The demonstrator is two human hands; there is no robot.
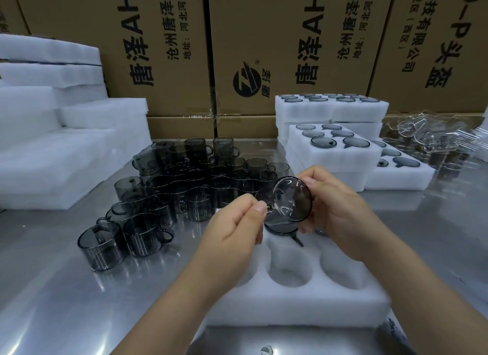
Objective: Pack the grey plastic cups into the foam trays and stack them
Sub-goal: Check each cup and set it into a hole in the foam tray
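At the desk's [66,288] front edge, over the foam tray [303,302], both grips hold one grey cup [293,198] tilted, base toward the camera. Probably a check before seating. Right grip [340,209] curls round its wall. Left grip [237,228] pinches its edge, likely the handle. Seated cup [280,229] already sits in a far pocket. Loose cups [184,183] wait mid-desk within reach; packed trays [330,154] are stacked back right, out of the way.
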